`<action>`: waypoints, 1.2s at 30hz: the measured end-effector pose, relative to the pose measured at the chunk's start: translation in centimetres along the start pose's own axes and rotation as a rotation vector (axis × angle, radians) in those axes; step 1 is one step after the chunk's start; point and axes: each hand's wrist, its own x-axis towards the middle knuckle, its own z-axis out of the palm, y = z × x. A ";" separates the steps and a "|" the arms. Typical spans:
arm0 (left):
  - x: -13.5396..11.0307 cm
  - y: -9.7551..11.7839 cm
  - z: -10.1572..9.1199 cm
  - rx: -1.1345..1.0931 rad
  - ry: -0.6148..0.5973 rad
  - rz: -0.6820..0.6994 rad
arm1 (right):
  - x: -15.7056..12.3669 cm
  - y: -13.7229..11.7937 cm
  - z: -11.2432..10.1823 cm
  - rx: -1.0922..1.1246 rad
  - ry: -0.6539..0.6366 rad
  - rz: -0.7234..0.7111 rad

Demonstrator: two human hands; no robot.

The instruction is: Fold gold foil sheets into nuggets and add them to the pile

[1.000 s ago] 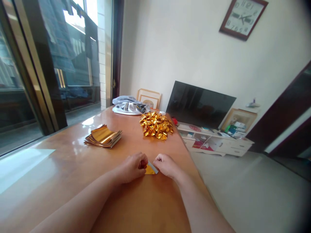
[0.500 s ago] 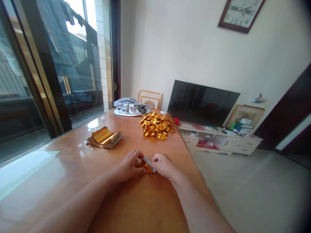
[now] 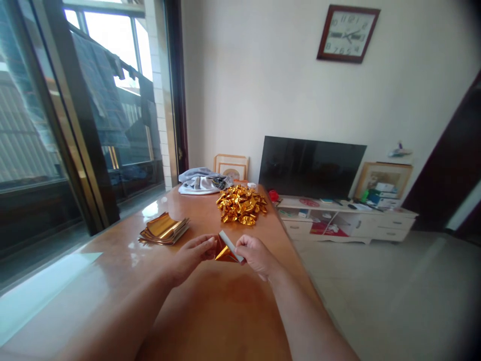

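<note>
Between my two hands is a sheet of gold foil paper (image 3: 226, 253), partly folded, with a pale grey strip along its upper right edge. My left hand (image 3: 199, 253) pinches its left side between thumb and fingers. At the other side, my right hand (image 3: 252, 251) has its fingers closed on the lower end of the grey strip. Beyond the hands lies a heap of crumpled-looking folded gold foil pieces (image 3: 242, 204). A stack of flat gold foil sheets (image 3: 164, 229) rests to the left, its top sheets curling up.
The glossy wooden table (image 3: 210, 311) ends along its right edge near my right forearm. Bundled grey cloth (image 3: 203, 181) and picture frames (image 3: 232, 168) are at its far end. A television (image 3: 310, 168) stands by a low white cabinet (image 3: 349, 223); a glass door is at left.
My head view has tilted up and levelled. Both hands have lifted the foil sheet a little, and it shows wider between them with the grey strip raised.
</note>
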 end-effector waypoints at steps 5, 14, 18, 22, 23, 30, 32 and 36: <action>-0.4 1.7 0.7 0.040 -0.091 -0.095 | 0.2 0.1 0.0 0.076 -0.017 -0.037; 1.0 1.8 2.6 -0.056 0.142 -0.054 | -0.1 -0.5 -0.2 0.344 -0.024 -0.086; 1.5 0.2 3.6 -0.187 0.171 -0.039 | 0.1 -0.3 0.0 0.335 0.032 -0.102; 1.5 -1.4 4.4 -0.242 0.144 -0.055 | 0.4 0.2 0.4 0.276 0.125 -0.080; 1.4 -1.7 4.4 -0.239 0.141 -0.058 | 0.4 0.3 0.5 0.258 0.138 -0.076; 0.9 -2.1 3.9 -0.168 0.125 -0.105 | 0.2 0.1 1.1 0.223 0.108 -0.057; 0.7 -2.0 3.8 -0.168 0.113 -0.124 | 0.0 0.0 1.3 0.221 0.104 -0.057; 0.4 -1.8 3.8 -0.171 0.100 -0.098 | -0.2 -0.3 1.7 0.223 0.085 -0.049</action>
